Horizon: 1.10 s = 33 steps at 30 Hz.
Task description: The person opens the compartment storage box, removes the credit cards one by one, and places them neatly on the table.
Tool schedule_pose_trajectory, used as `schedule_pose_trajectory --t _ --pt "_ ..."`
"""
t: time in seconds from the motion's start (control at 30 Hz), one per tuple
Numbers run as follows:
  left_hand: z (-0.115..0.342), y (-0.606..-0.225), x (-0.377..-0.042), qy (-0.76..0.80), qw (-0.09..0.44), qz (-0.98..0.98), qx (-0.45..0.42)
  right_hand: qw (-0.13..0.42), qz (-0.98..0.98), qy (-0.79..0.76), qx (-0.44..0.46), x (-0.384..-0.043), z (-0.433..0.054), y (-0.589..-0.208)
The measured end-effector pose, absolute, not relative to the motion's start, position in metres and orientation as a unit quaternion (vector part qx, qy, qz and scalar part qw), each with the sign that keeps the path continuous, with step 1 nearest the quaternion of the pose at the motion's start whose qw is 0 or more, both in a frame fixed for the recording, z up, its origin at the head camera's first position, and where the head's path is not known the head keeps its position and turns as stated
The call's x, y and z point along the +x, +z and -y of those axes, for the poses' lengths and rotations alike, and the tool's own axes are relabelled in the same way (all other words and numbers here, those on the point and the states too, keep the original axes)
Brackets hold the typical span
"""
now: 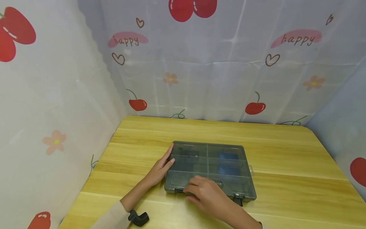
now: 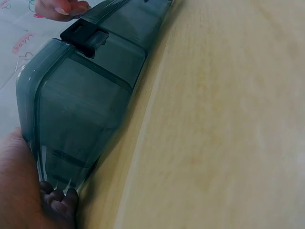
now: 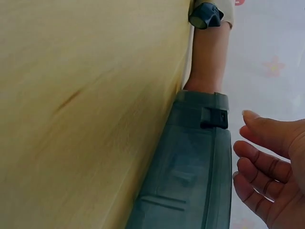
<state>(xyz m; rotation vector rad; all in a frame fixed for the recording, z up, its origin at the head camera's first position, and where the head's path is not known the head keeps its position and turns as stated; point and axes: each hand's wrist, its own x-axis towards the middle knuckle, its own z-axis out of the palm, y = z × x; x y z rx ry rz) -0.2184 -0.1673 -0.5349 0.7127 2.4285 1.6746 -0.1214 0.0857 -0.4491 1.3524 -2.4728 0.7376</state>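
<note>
A grey translucent plastic organizer box (image 1: 210,183) with a divided lid lies flat on the wooden table. My left hand (image 1: 160,170) holds its left side, thumb at the lid's edge; in the left wrist view some fingers (image 2: 59,200) curl at the box's end. Over the front edge hovers my right hand (image 1: 204,194), fingers loosely bent, close to the left latch (image 3: 214,118). A gap shows between these fingers and the box in the right wrist view. The right front latch (image 1: 238,200) sticks out from the front edge. Blue contents (image 1: 228,163) show through the lid.
The light wooden table (image 1: 286,152) reaches back to a white curtain (image 1: 206,86) printed with cherries and hearts. Similar cloth hangs at left and right. A black wrist device (image 1: 138,218) sits at the left cuff. A clear tab (image 1: 251,170) juts from the box's right side.
</note>
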Motion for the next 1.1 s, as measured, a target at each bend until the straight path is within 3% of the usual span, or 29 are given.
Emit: schedule_pose_trajectory --t 0.4,0.77,1.1 --pt "0.168 -0.538 -0.217 0.55 0.044 -0.803 0.223 0.079 0.855 0.272 0.435 -0.128 -0.076 -0.459" --pt "0.17 -0.536 -0.218 0.543 0.045 -0.809 0.219 0.114 0.846 0.289 0.432 -0.132 -0.072 -0.466" --pt "0.168 -0.535 -0.217 0.559 0.041 -0.797 0.227 0.078 0.851 0.331 0.4 -0.132 -0.072 -0.468"
